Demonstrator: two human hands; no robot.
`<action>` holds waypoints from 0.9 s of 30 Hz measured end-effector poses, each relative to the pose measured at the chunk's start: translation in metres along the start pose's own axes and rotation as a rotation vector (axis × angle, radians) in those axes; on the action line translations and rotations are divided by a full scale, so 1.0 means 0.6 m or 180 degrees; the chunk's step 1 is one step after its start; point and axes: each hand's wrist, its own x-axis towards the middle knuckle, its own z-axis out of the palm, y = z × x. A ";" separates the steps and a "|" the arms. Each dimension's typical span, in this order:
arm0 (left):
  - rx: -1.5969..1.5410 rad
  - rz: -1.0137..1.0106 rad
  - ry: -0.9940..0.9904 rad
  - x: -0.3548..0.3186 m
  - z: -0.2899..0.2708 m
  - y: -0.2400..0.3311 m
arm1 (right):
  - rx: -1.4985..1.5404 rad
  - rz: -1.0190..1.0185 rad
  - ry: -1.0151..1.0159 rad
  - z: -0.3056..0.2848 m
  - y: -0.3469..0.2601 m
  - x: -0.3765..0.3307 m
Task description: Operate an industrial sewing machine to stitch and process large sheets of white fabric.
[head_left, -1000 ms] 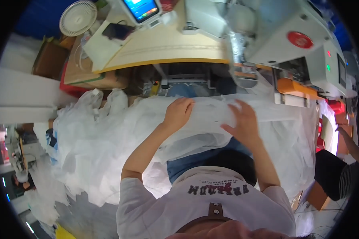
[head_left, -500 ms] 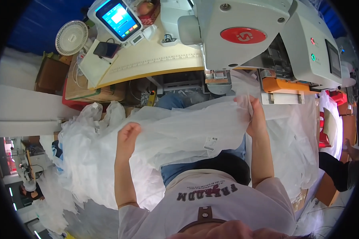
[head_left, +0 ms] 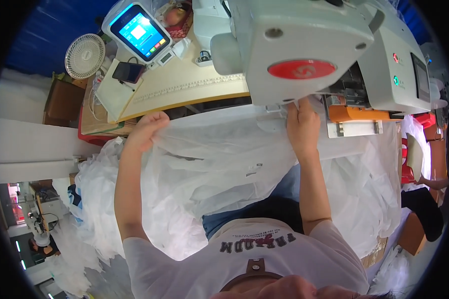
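Note:
A large piece of thin, sheer white fabric (head_left: 219, 144) spreads across my lap, its upper edge pulled nearly straight along the front of the machine table. My left hand (head_left: 148, 130) is closed on the left end of that edge, by the table's front corner. At the other end my right hand (head_left: 303, 128) reaches up to the sewing machine head (head_left: 304, 45), fingers pinching the fabric just below it; the fingertips are partly hidden under the head. A small printed label (head_left: 254, 170) shows on the fabric between my arms.
On the cream table (head_left: 184, 92) with its printed ruler stand a lit control screen (head_left: 139, 32), a phone (head_left: 128, 72) and a small white fan (head_left: 85, 56). An orange machine part (head_left: 356, 113) juts out at right. White fabric heaps (head_left: 104, 189) lie on both sides. Another person's arm (head_left: 434, 183) shows at far right.
Both hands have moved up toward the table and machine, drawing the fabric's edge with them. My right hand has come up to the underside of the machine head; my left hand has shifted further left.

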 end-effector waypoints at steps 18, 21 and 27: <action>-0.1486 0.0059 0.0317 -0.404 -0.066 -0.196 | 0.1232 0.0393 -0.0975 -0.027 0.021 -0.039; 0.0998 -0.0483 0.1422 -0.362 -0.009 -0.133 | 0.0969 0.0158 -0.0817 -0.012 -0.031 -0.038; 0.2688 0.1649 0.4969 -0.258 -0.035 -0.149 | -0.0090 0.0248 -0.0305 -0.011 -0.042 -0.037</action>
